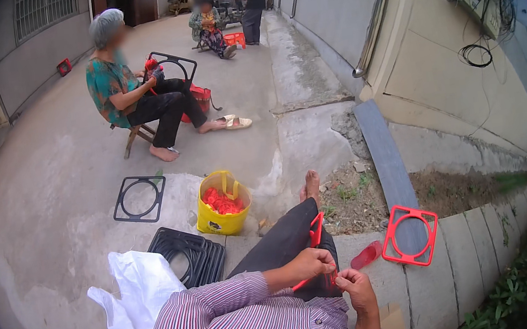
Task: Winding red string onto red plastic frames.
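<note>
A red plastic frame [316, 229] rests across my lap, partly hidden by my hands and leg. Over it, my left hand [315, 262] is closed in a pinch, fingertips pointing right. My right hand [358, 287] sits just below and to the right, thumb and finger also pressed together. Between the two is something small and reddish, perhaps thin strands, too fine to make out. Beyond my knee, a yellow bag [208, 224] holds a heap of red pieces [222, 201].
Black frames [202, 256] lie stacked by a white sack [141, 294] at my left; one black frame [139, 199] lies apart. Right of me are a red shoe [367, 255], another red frame [392, 245] and a grey plank [382, 149]. A seated person [116, 84] holds a black frame.
</note>
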Demonstrator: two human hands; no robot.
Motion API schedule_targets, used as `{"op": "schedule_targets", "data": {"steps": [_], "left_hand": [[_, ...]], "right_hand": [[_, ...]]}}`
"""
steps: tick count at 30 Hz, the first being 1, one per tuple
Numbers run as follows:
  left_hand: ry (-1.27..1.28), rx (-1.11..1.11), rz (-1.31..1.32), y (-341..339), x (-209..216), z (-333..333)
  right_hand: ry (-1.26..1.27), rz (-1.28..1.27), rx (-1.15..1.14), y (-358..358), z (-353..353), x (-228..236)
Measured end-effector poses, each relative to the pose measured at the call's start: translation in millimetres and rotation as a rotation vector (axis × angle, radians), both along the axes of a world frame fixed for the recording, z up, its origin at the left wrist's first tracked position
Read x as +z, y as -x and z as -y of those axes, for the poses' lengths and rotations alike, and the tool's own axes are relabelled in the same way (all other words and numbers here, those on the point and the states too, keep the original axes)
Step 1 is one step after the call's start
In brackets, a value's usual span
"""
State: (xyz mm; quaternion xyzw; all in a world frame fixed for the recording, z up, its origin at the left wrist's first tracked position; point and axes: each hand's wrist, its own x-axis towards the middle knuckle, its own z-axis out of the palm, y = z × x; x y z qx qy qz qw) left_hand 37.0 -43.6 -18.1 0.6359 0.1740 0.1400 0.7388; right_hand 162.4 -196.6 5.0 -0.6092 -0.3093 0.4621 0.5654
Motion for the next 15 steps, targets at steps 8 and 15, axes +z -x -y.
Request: {"op": "schedule_targets", "data": {"steps": [8,15], "left_hand": [[-0.174,-0.070,-0.066,7,19,8],[-0.359,-0.078,-0.067,18,40,6]], "right_hand": [[-0.100,-0.058,0.009,5,-3,-2],[-0.022,0.031,0.129,-5,-6,-8]]}}
